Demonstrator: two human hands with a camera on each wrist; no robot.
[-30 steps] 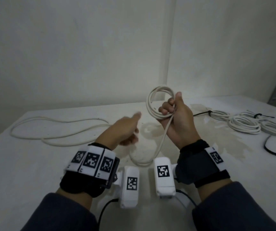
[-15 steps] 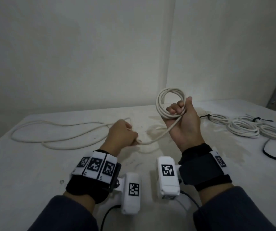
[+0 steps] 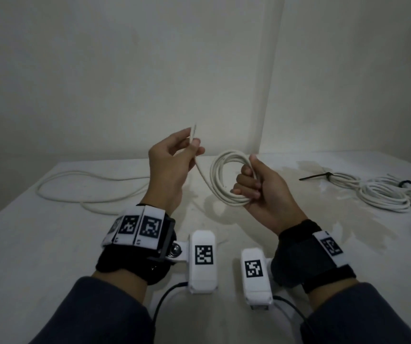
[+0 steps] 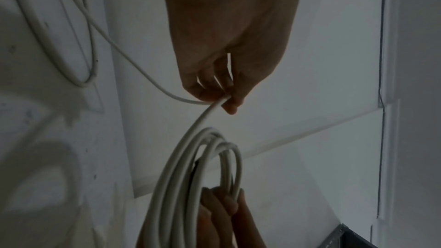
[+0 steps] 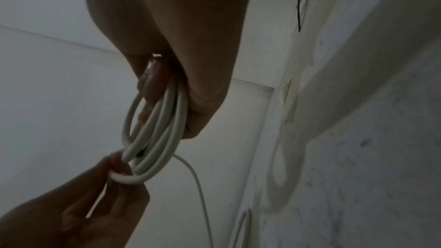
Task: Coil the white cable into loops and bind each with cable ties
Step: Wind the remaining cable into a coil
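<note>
Head downward; wrists close, sharing coil [image 3: 226,180].

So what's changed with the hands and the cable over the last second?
The left hand reached down, pinched the loose cable and has lifted it up beside the coil, ready for another loop. The right hand has tilted the coil lower and flatter, still gripping it. The tied bundles on the table haven't moved.

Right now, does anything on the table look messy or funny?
Yes: blotchy stains mark the white table beyond the right hand, like peeled or damp paint. The uncoiled cable at the left is loose, awaiting coiling.
</note>
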